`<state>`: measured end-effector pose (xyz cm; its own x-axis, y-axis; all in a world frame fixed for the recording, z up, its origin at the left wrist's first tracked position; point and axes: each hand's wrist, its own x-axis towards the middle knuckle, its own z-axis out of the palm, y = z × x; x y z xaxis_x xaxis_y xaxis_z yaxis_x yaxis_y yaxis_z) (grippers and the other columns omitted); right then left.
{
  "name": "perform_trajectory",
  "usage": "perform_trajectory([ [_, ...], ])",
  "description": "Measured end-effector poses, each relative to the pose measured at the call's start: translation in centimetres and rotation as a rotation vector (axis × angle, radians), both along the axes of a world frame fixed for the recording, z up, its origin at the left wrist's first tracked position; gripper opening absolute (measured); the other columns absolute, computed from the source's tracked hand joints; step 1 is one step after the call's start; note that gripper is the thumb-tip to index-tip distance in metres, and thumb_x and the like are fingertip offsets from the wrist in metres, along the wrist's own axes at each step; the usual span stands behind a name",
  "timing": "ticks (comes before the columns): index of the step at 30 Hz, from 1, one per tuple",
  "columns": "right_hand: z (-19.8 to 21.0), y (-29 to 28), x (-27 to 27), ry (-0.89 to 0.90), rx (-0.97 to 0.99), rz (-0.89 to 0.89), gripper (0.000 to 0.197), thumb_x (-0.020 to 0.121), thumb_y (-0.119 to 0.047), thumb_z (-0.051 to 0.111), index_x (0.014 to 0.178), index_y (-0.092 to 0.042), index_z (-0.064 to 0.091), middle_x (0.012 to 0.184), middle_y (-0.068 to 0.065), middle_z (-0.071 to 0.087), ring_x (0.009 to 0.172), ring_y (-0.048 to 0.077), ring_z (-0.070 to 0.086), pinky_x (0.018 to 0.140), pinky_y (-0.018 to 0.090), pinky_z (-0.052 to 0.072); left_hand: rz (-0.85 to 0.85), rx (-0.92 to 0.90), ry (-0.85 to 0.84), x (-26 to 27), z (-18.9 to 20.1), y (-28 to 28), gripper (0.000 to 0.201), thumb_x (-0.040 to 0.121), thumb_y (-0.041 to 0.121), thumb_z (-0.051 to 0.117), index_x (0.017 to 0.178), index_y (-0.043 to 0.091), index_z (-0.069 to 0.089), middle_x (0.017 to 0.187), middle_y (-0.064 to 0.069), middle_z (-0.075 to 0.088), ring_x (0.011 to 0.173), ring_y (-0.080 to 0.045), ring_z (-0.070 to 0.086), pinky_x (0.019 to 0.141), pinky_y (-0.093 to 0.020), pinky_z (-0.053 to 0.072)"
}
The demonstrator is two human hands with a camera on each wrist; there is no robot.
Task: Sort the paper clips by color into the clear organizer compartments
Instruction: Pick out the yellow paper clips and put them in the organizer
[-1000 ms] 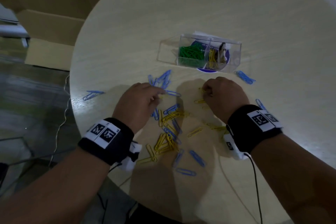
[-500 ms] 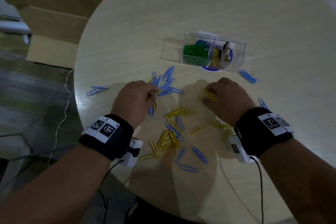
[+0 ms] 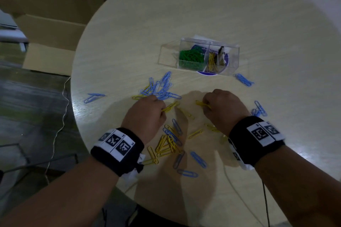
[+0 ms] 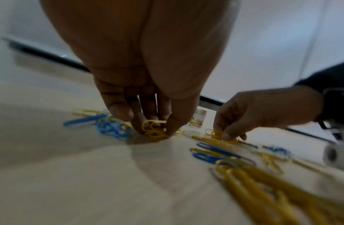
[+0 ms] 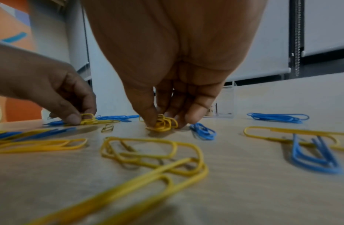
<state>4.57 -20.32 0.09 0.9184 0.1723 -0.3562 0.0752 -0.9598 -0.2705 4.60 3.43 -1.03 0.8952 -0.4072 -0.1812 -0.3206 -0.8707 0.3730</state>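
Head view: both hands work low over the desk (image 3: 203, 14). The left hand (image 3: 145, 114) pinches yellow clips (image 3: 170, 107), long axis pointing up-right toward the clear organizer (image 3: 208, 57), which lies beyond both hands — nearer the right hand (image 3: 223, 108).

Left wrist view: the left fingers (image 4: 119, 111) are curled, gripping a small bunch of yellow clips just above the desk.

Right wrist view: the right fingers (image 5: 196, 112) close round a tangled yellow cluster (image 5: 163, 123) — loose blue clips (image 5: 203, 132) lie just beside.
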Motion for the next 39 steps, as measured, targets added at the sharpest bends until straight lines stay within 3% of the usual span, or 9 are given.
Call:
perform_trajectory([
  [6, 0.0, 0.5, 0.3, 0.076, 0.039, -0.045, 0.021, 0.080, -0.024, 0.061, 0.097, -0.011, 0.060, 0.100, 0.013, 0.055, 0.092, 0.034, 0.053, 0.075, 0.036, 0.043, -0.126, 0.211, -0.021, 0.6, 0.8, -0.9, 0.011, 0.070, 0.016, 0.066, 0.075, 0.010, 0.060, 0.081, -0.011, 0.058, 0.074, -0.035, 0.060, 0.053, -0.041, 0.051],
  [11, 0.0, 0.4, -0.3, 0.067, 0.092, -0.030, 0.019, 0.080, -0.020, 0.060, 0.096, -0.011, 0.056, 0.100, 0.014, 0.054, 0.092, 0.035, 0.053, 0.071, 0.034, 0.035, -0.171, 0.176, -0.007, 0.9, 1.1, -0.6, 0.015, 0.070, 0.018, 0.067, 0.080, 0.016, 0.056, 0.082, -0.007, 0.057, 0.077, -0.033, 0.060, 0.060, -0.039, 0.048],
  [16, -0.1, 0.1, -0.4, 0.046, 0.113, -0.084, 0.028, 0.083, -0.022, 0.057, 0.111, -0.019, 0.060, 0.108, 0.010, 0.061, 0.101, 0.032, 0.055, 0.083, 0.035, 0.043, -0.037, -0.026, 0.106, 0.5, 1.2, -0.5, 0.027, 0.071, 0.014, 0.071, 0.097, 0.019, 0.064, 0.091, -0.004, 0.066, 0.086, -0.029, 0.062, 0.072, -0.036, 0.050],
  [21, -0.2, -0.4, -0.7, 0.026, 0.146, -0.069, 0.025, 0.087, -0.020, 0.052, 0.110, -0.019, 0.063, 0.106, 0.010, 0.056, 0.098, 0.032, 0.055, 0.080, 0.035, 0.044, -0.008, 0.064, 0.175, 0.8, 0.8, -1.1, 0.018, 0.067, 0.021, 0.070, 0.081, 0.018, 0.060, 0.088, -0.002, 0.050, 0.082, -0.031, 0.058, 0.071, -0.039, 0.048],
  [25, 0.5, -1.9, -0.6, -0.053, 0.218, -0.146, 0.021, 0.086, -0.019, 0.055, 0.105, -0.019, 0.066, 0.099, 0.006, 0.060, 0.092, 0.028, 0.057, 0.076, 0.032, 0.043, -0.147, 0.229, 0.062, 0.5, 1.3, -1.9, 0.025, 0.059, 0.017, 0.075, 0.072, 0.015, 0.054, 0.074, -0.009, 0.056, 0.066, -0.033, 0.061, 0.055, -0.037, 0.049],
  [28, 2.2, -3.4, 0.5, -0.200, 0.304, -0.294, 0.015, 0.080, -0.019, 0.064, 0.093, -0.020, 0.071, 0.087, 0.004, 0.071, 0.083, 0.025, 0.065, 0.074, 0.032, 0.050, -0.125, 0.282, -0.016, 0.1, 1.6, -1.8, 0.023, 0.061, 0.024, 0.073, 0.072, 0.018, 0.055, 0.069, -0.006, 0.058, 0.060, -0.030, 0.061, 0.046, -0.033, 0.046],
  [32, 4.6, -4.6, 3.9, -0.316, 0.448, -0.535, 0.012, 0.076, -0.019, 0.072, 0.088, -0.020, 0.072, 0.073, -0.003, 0.069, 0.070, 0.015, 0.063, 0.063, 0.017, 0.044, 0.057, 0.052, 0.005, 0.4, 2.7, -1.7, 0.008, 0.077, 0.030, 0.059, 0.079, 0.023, 0.059, 0.076, 0.001, 0.060, 0.071, -0.027, 0.063, 0.054, -0.032, 0.041],
  [35, 5.0, -4.5, 7.1, -0.323, 0.470, -0.584, 0.013, 0.074, -0.017, 0.069, 0.087, -0.018, 0.071, 0.073, -0.002, 0.069, 0.069, 0.019, 0.066, 0.067, 0.031, 0.054, 0.289, -0.232, 0.168, 1.7, 3.9, -2.5, 0.008, 0.079, 0.020, 0.069, 0.085, 0.024, 0.067, 0.078, 0.004, 0.068, 0.076, -0.018, 0.065, 0.066, -0.033, 0.050],
  [39, 4.2, -3.7, 9.5, -0.264, 0.374, -0.507, 0.021, 0.082, -0.022, 0.063, 0.097, -0.009, 0.071, 0.095, 0.008, 0.072, 0.089, 0.026, 0.065, 0.081, 0.033, 0.052, 0.422, -0.466, 0.268, 3.9, 4.7, -4.3, 0.010, 0.082, 0.014, 0.066, 0.080, 0.024, 0.068, 0.073, 0.003, 0.069, 0.070, -0.015, 0.069, 0.070, -0.042, 0.058],
])
